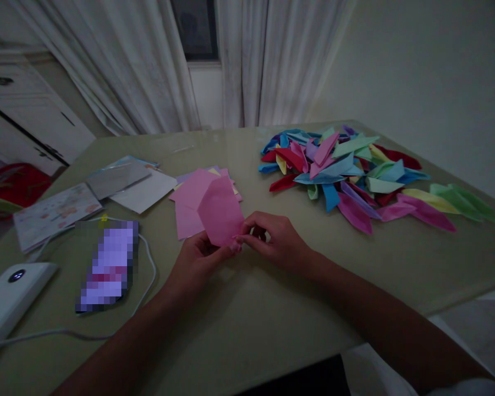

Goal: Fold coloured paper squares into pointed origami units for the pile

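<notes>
A pink sheet [220,212] was gripped at its lower edge

The left hand [202,254] clamped the sheet's bottom between thumb and fingers; the right hand [272,237] pinched its lower right corner. It stood tilted above the table [247,319], beside a stack of coloured paper [187,212]. Rightward lay a heap of folded paper [342,165]; leftward, a phone [109,264] and a white device [16,302].
</notes>
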Demonstrator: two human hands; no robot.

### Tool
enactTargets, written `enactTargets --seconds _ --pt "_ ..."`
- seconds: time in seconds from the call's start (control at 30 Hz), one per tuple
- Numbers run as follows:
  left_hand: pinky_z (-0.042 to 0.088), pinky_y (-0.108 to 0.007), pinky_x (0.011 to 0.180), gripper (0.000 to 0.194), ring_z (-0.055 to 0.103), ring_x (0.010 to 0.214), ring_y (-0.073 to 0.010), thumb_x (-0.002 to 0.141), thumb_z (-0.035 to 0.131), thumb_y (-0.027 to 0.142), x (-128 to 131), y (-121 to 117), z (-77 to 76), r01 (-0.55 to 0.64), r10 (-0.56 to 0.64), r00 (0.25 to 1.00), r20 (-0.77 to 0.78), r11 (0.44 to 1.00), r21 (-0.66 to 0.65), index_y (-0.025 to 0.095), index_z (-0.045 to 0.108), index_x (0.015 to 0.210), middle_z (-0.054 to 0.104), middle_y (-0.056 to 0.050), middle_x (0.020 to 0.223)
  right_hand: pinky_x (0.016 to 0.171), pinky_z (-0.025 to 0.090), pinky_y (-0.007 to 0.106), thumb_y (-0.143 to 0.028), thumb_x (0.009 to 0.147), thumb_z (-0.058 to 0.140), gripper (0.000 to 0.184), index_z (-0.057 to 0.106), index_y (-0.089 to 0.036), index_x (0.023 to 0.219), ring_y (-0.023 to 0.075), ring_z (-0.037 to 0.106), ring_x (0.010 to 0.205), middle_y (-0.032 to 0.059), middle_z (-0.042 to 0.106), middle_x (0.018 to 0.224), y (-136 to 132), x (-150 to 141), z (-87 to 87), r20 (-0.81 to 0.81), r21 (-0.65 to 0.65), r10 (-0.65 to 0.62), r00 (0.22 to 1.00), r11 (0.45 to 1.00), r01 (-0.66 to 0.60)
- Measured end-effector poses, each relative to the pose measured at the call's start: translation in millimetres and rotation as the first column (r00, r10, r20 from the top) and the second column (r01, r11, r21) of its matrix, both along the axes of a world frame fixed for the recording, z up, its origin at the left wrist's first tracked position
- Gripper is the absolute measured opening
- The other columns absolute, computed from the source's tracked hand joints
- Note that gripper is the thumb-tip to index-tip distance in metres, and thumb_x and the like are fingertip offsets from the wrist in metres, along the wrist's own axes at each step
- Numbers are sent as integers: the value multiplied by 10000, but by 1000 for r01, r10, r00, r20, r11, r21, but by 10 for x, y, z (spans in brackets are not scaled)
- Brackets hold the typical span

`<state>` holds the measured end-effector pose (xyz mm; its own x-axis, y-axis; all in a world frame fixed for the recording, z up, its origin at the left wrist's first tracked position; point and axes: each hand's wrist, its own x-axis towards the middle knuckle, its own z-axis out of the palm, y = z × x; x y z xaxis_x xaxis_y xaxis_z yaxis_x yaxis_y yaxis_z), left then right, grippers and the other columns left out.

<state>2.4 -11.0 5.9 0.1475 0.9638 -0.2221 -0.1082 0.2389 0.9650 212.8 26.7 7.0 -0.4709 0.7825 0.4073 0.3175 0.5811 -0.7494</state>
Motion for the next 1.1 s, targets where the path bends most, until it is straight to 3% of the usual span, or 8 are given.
enactTargets --seconds 0.1,0.17,0.27,0.37,0.53,0.67,0.87,1.1 --pt "568 -282 711 363 748 763 -213 665 1007 385 -1 -5 -2 1 -2 1000 -12 1000 -13 173 850 914 828 -74 841 660 478 267 -341 996 763 166 692 -195 962 129 634 698 17 717 871 -36 -35 -16 -39 -56 -6 999 998 4" --pt "557 -278 689 381 742 743 -210 659 1009 393 -5 -6 1 5 -5 1000 -5 1000 -27 163 848 916 826 -76 841 638 488 257 -353 941 821 234 659 -207 1027 125 640 691 7 712 893 -50 -60 -30 -126 -195 -44 991 981 19" --pt "549 -282 669 413 730 727 -211 646 1015 396 -11 -3 6 -3 3 1000 1 999 -51 146 846 928 829 -89 865 587 495 243 -397 811 928 471 623 -219 1123 116 630 650 -8 703 910 -28 -86 -55 -260 -443 -133 956 897 4" --pt "542 -276 671 433 715 735 -202 626 1027 368 -19 2 -2 -19 19 1000 -11 999 -51 139 849 947 831 -95 886 546 463 237 -457 748 959 463 680 -191 1004 104 582 595 -15 681 817 20 -100 -77 -313 -570 -137 940 818 -71" --pt "483 -242 609 369 670 681 -169 645 1015 373 -30 6 -38 -6 6 1000 -16 1000 -18 153 840 884 802 -63 816 561 420 244 -508 763 939 418 692 -171 775 115 567 597 -6 677 694 21 -120 -74 -373 -592 -121 920 795 -135" --pt "460 -232 588 351 645 645 -153 656 1009 372 -25 11 -60 17 -17 1000 -15 1000 -7 151 826 857 769 -39 752 583 407 250 -505 756 945 427 687 -165 756 132 597 635 26 722 724 -14 -122 -61 -359 -593 -131 924 797 -117" --pt "518 -262 649 410 686 716 -182 617 1027 351 -11 -1 -57 32 -31 999 44 999 -24 155 807 901 784 -47 808 552 348 246 -493 752 946 416 687 -169 739 111 516 597 -12 647 668 -42 -127 -45 -294 -581 -189 937 814 -18" --pt "504 -265 617 457 668 682 -178 648 1010 418 -11 6 -68 33 -33 999 -2 999 -10 139 784 930 764 -57 800 550 343 250 -547 817 880 443 672 -171 708 100 477 568 -34 590 620 -33 -131 -16 -317 -602 -162 935 796 -66"
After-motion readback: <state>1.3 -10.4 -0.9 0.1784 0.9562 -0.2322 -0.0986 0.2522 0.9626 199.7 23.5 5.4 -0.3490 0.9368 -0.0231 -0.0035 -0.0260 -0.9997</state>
